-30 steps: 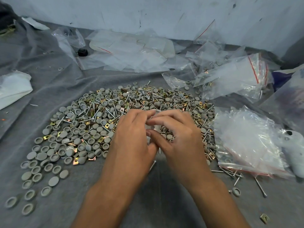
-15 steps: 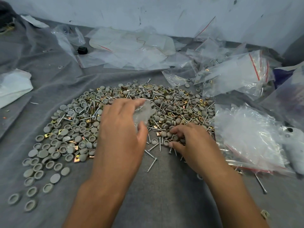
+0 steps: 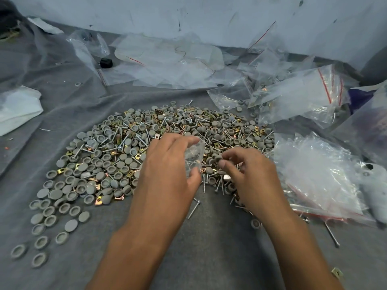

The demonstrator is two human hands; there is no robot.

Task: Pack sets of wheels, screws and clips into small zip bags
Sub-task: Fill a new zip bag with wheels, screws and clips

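at frame centre, left hand [image 3: 167, 164] pinched a small zip bag [image 3: 193, 156] by its edge, mouth toward right hand [image 3: 247, 172], whose fingertips gripped one grey wheel [image 3: 218, 158] just beside it. bag judged light, limp, slippery: hold at the rim. wheels, screws and clips in the pile [image 3: 146, 147] too many to count; empty bags [image 3: 314, 176] lay at right.

Left hand [image 3: 167, 164] pinches small clear bag [image 3: 194, 158] over heap [image 3: 129, 147] of grey wheels, screws, brass clips on grey cloth [image 3: 209, 237]. Right hand [image 3: 249, 174] pinches a wheel [image 3: 218, 158] beside the bag. Bag pile [image 3: 318, 176] at 3 o'clock; more bags [image 3: 167, 59] at 12.
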